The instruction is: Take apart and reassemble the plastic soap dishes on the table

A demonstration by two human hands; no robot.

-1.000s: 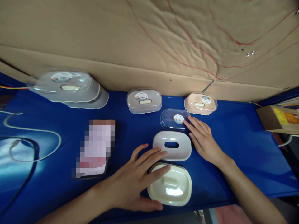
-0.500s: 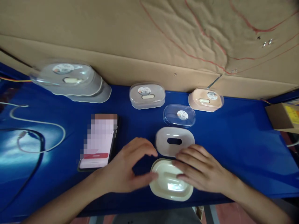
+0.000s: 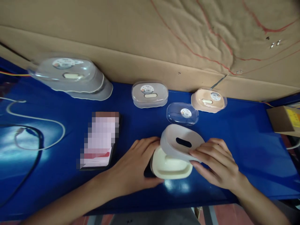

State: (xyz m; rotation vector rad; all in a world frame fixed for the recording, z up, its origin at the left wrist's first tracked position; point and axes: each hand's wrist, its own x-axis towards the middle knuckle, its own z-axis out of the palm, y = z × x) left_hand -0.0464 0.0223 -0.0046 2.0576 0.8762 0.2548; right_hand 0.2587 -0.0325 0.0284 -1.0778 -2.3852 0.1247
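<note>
My right hand (image 3: 217, 162) grips the near right rim of a pale grey oval cover (image 3: 170, 140) with a dark slot in it. The cover is raised and tilted over the back of a cream oval tray (image 3: 172, 173), hiding part of it. My left hand (image 3: 138, 165) curves around the tray's left end, fingers at the back edge and thumb at the front. Behind the cover lies a clear plastic lid (image 3: 174, 114) with a round label.
A phone (image 3: 99, 140) lies left of my left hand. Along the back stand a grey lidded box (image 3: 150, 95), a peach lidded box (image 3: 206, 97) and stacked grey boxes (image 3: 70, 76). Cables (image 3: 42, 143) run at the left; a cardboard box (image 3: 283, 118) sits at the right edge.
My right hand has taken hold of the grey cover and lifted and tilted it over the cream tray. My left hand has closed around the tray's left end; the tray has shifted slightly back.
</note>
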